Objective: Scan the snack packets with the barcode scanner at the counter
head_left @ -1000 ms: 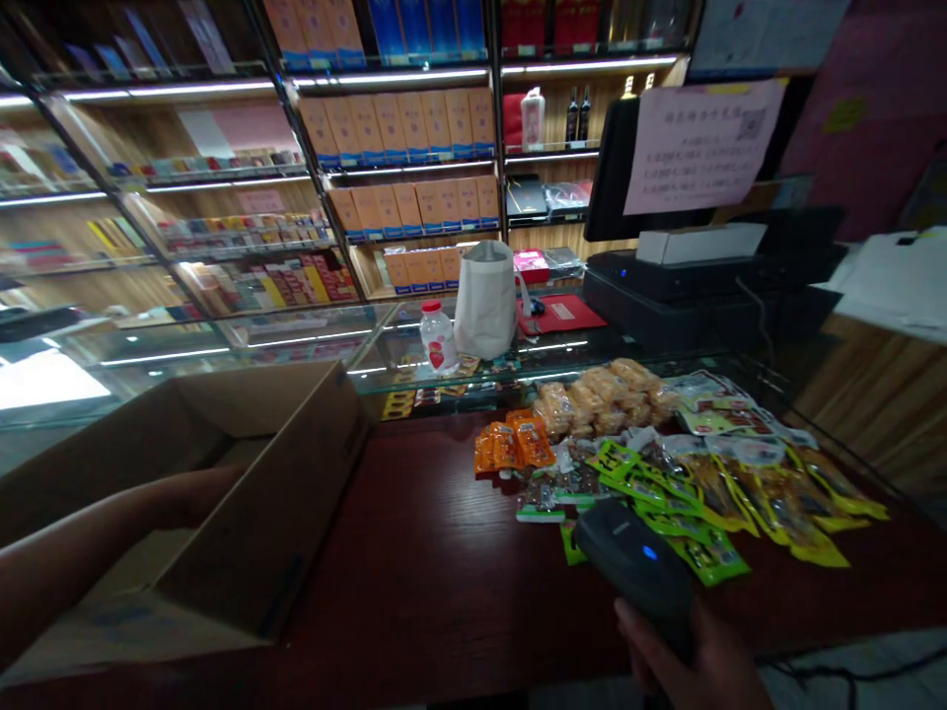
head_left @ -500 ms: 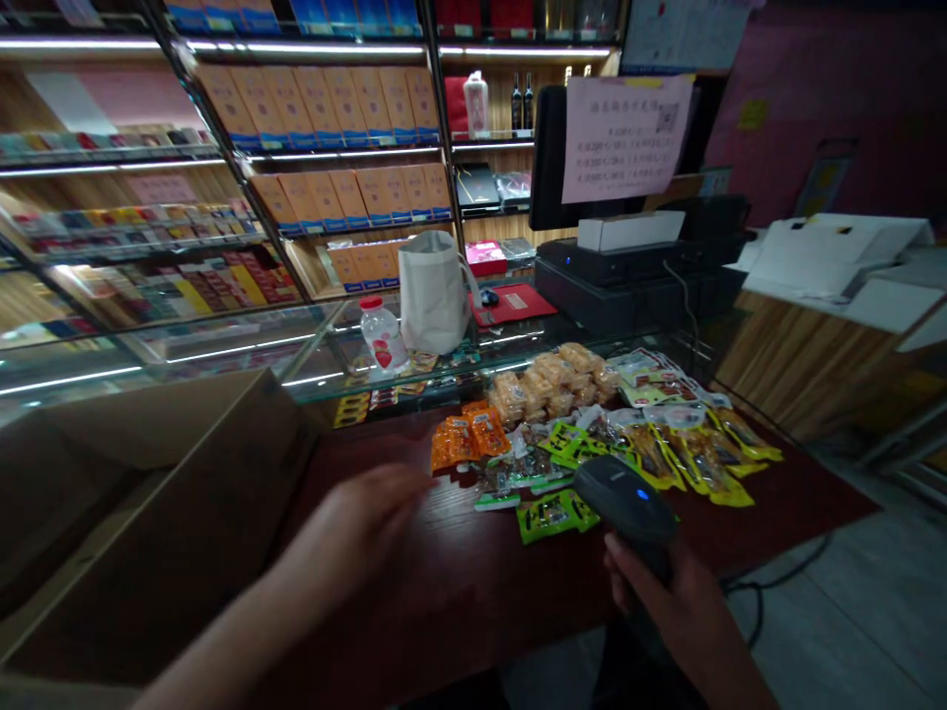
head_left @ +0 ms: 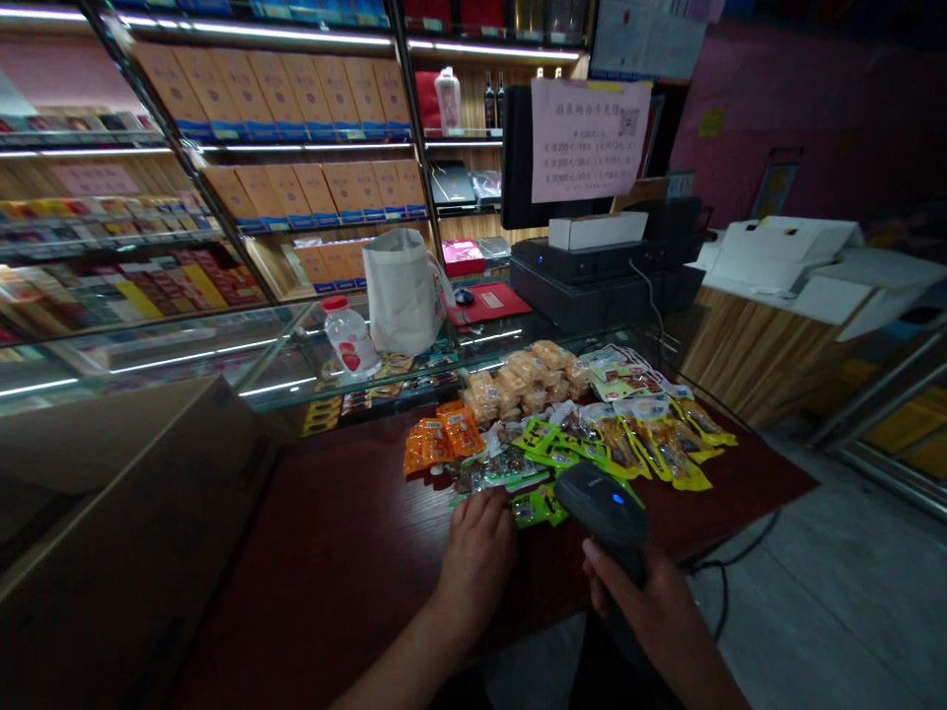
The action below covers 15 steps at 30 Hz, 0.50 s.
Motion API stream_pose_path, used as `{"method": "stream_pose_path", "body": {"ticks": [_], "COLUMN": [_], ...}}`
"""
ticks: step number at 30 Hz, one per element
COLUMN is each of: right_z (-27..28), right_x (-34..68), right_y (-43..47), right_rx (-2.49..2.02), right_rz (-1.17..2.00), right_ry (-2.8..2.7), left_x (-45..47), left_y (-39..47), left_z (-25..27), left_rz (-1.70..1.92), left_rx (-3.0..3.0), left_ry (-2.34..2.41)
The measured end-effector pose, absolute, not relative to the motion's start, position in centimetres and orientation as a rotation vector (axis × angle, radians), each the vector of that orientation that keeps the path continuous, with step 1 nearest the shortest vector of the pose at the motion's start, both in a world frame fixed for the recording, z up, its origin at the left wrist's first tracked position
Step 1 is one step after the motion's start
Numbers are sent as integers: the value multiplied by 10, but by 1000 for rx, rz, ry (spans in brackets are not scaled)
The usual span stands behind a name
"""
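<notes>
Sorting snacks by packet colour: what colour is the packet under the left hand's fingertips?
Green, with dark print: the small snack packet by the left hand, clearest in the head view.

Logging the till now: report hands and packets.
Left hand on green snack packet, grip unclear. Right hand shut on barcode scanner. Nothing between them.

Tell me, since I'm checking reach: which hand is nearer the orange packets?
Left. The left hand lies just below the orange packets; the right hand grips the scanner farther right.
</notes>
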State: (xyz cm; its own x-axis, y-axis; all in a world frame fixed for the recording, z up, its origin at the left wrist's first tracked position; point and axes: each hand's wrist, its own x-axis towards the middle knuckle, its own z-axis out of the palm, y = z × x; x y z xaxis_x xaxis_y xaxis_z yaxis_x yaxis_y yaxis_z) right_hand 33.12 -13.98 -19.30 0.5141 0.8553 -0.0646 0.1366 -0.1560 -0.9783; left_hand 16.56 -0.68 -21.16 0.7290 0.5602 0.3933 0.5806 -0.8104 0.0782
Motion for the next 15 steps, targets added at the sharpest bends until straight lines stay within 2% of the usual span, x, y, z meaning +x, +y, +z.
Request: {"method": "stream_pose_path", "body": {"ticks": [4,7,15], "right_z": [-197,-198,-185], "right_x": [323,317,304], "right_y": [-127,-118,-111], "right_rx": [-1563,-1582,-1574], "right_rz": [839,856,855], "right_ry": [-798,-754,-735], "left_x": [155,149,134], "left_y": [-11,-20,-50], "left_z": [-212,-208,-202], "left_rz": [-735,-944,-1296], "left_rx": [-2890,-2862,-2719], "left_ry": [-951,-965,-703]}}
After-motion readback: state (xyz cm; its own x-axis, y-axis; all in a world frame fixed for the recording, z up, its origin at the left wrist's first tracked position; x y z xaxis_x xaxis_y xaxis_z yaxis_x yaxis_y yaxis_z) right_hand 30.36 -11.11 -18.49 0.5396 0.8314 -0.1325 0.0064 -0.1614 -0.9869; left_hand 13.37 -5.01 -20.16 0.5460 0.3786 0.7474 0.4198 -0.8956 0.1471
